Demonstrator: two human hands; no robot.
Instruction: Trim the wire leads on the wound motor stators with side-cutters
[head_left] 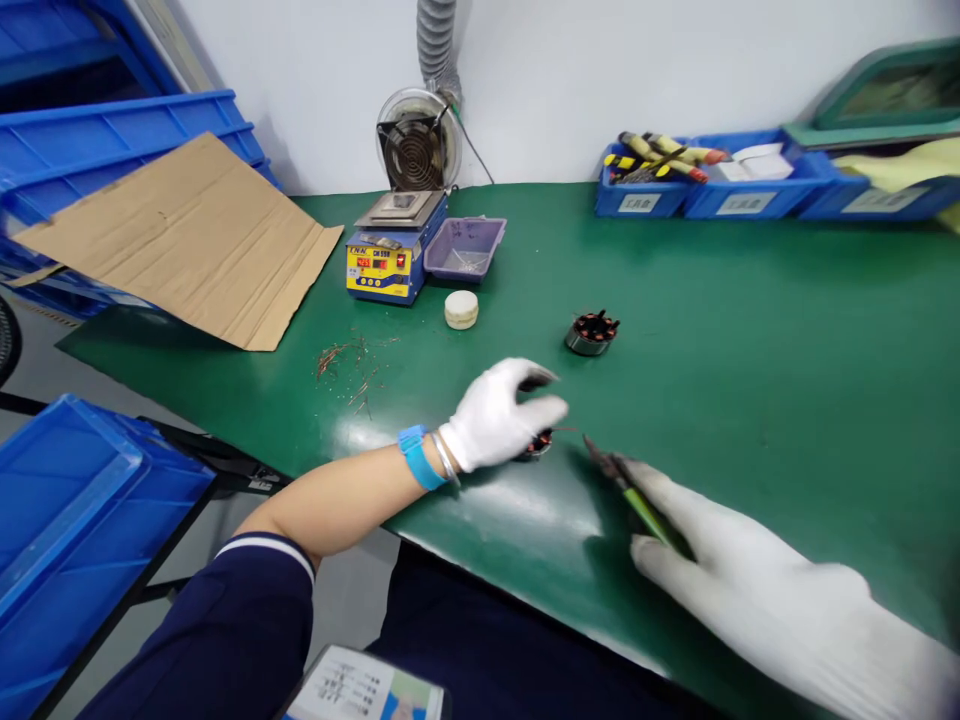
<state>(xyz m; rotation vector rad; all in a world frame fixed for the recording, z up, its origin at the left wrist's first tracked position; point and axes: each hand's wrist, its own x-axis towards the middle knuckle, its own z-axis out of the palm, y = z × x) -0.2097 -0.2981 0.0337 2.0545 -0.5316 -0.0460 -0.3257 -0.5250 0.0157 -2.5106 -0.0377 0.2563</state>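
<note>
My left hand, in a white glove, hovers over a small wound motor stator near the table's front edge. Its thumb and fingers are apart, and the palm and thumb hide most of the stator. A thin copper wire end sticks out to the right of it. My gloved right hand is closed around green-handled pliers, whose dark jaws point up and left toward the stator, apart from it. A second stator with copper windings stands farther back on the green table.
Copper wire scraps lie at left, near a round white tin. Behind are a blue-and-yellow solder pot, a purple tray and a fan. Cardboard overhangs the left edge. Blue tool bins line the back right.
</note>
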